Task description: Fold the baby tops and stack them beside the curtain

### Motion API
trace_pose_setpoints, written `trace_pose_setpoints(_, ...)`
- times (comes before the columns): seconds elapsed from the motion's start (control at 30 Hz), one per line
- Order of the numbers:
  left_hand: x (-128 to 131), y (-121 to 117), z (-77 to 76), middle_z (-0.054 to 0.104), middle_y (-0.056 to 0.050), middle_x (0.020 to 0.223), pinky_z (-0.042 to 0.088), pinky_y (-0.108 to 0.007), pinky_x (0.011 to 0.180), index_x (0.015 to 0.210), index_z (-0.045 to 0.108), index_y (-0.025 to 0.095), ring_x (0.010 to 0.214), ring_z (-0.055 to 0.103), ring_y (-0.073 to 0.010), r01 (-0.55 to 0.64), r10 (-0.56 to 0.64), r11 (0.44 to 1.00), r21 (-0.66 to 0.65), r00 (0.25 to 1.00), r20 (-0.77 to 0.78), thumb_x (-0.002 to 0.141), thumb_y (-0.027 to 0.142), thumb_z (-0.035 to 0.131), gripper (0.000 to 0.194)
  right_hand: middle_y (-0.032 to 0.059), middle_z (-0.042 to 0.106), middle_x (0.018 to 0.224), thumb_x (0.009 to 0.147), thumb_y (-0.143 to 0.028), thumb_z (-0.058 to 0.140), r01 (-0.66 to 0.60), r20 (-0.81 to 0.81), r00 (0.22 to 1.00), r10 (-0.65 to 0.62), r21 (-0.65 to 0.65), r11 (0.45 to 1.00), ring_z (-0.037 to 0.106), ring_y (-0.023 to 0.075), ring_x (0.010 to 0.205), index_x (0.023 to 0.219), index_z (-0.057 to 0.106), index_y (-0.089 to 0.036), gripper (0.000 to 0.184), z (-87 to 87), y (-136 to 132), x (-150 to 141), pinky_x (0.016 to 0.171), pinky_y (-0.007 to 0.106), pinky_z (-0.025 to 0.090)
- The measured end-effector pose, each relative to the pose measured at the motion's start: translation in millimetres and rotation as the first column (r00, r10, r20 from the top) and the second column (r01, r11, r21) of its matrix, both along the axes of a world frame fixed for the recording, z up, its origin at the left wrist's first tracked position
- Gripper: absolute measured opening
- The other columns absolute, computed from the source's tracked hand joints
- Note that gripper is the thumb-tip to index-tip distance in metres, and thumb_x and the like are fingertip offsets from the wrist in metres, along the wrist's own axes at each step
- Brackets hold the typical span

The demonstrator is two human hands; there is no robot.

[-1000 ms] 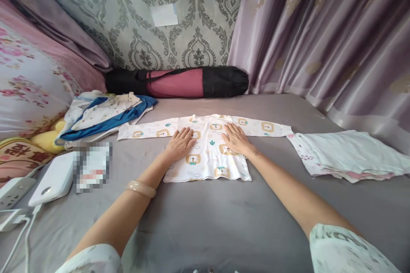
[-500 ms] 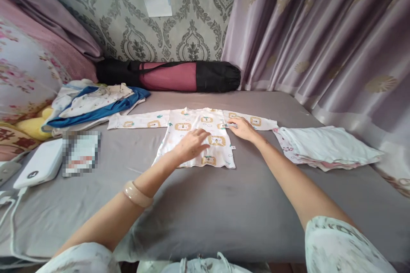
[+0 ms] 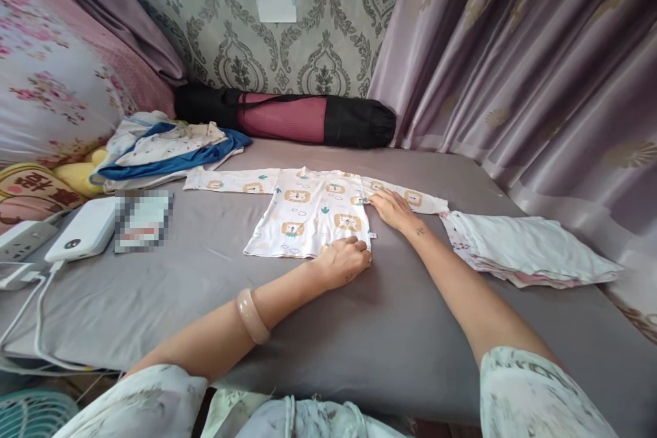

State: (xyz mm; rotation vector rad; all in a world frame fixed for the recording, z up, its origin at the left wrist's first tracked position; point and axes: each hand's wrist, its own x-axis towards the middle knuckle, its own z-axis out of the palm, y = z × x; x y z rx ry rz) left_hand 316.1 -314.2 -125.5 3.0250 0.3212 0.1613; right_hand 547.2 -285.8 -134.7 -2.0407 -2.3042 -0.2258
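A small white long-sleeved shirt with tan lion faces and green leaves lies flat on a grey bed sheet, its sleeves spread to both sides. At the hem's right corner, my left hand is closed, its curled fingers gripping the cloth. My right hand pinches the shirt's right side just below the sleeve, covering part of that sleeve. A small tag sticks out of the side seam between the two hands.
Folded clothes lie at the right, near the sleeve's cuff. A loose clothing pile, a white power bank with cables and a power strip are at the left. A rolled mat bag lies along the wall.
Both hands were flat on the shirt's front. My left hand has crossed to the right hem corner and closed there; my right hand has shifted to the shirt's right side and pinched it.
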Motion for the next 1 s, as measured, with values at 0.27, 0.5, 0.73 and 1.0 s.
trace_pose_setpoints(0.27, 10, -9, 5.0, 0.068, -0.009, 0.086, 0.047, -0.031, 0.073, 0.086, 0.065, 0.019, 0.083, 0.064, -0.0204, -0.257, 0.279, 0.947, -0.192, 0.955, 0.101, 0.091, 0.024, 0.046, 0.02, 0.0116, 0.061, 0.117, 0.091, -0.008, 0.036, -0.04, 0.042, 0.998, 0.04, -0.008, 0.999, 0.049, 0.0237, 0.109, 0.118, 0.064, -0.021, 0.04, 6.9, 10, 8, 0.091, 0.033, 0.034)
trace_pose_setpoints(0.5, 16, -3, 4.9, 0.068, -0.006, 0.086, 0.047, -0.025, 0.07, 0.08, 0.065, 0.02, 0.08, 0.064, -0.0174, -0.201, 0.245, 0.895, -0.399, 0.968, 0.061, 0.09, 0.025, 0.047, 0.021, 0.0119, 0.061, 0.116, 0.094, -0.012, 0.033, -0.064, 0.115, 0.991, 0.064, -0.002, 0.998, 0.049, 0.0247, 0.107, 0.111, 0.064, -0.021, 0.036, 8.7, 18, 16, 0.092, 0.035, 0.034)
trace_pose_setpoints(0.73, 20, 0, -6.0, 0.068, -0.006, 0.092, 0.047, -0.025, 0.077, 0.087, 0.068, 0.019, 0.086, 0.063, -0.0178, -0.093, 0.14, 0.884, -0.458, 0.988, 0.07, 0.089, 0.026, 0.051, 0.019, 0.0121, 0.06, 0.124, 0.094, -0.011, 0.034, 0.032, 0.067, 0.997, -0.031, -0.022, 0.999, 0.049, 0.025, 0.115, 0.117, 0.065, -0.02, 0.039, 11.1, 14, 6, 0.094, 0.035, 0.035)
trace_pose_setpoints(1.0, -19, 31, 4.3, 0.064, -0.016, 0.115, 0.046, -0.038, 0.091, 0.105, 0.062, 0.012, 0.11, 0.058, -0.0266, -0.496, 0.516, 0.853, -0.164, 0.848, 0.123, 0.093, 0.019, 0.038, 0.028, 0.0157, 0.039, 0.15, 0.093, -0.016, 0.033, 0.179, -0.104, 0.977, -0.184, -0.053, 0.982, 0.029, 0.027, 0.14, 0.141, 0.044, -0.006, 0.05, 4.2, 23, -78, 0.113, 0.038, 0.021)
